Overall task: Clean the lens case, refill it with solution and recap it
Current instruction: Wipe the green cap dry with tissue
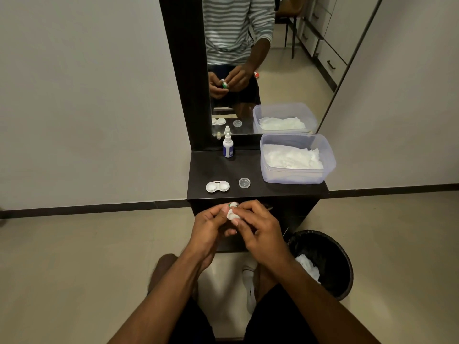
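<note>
A white lens case [217, 186] lies uncapped on the dark counter [273, 188], with a clear cap [244, 182] just beside it and a solution bottle [228, 146] behind. Below the counter edge, a green cap [232, 205] is pinched in the left hand [211, 225], while a wad of tissue [232, 215] is pressed against it by the curled fingers of the right hand [260, 229]. A tissue tub [295, 158] stands at the right.
</note>
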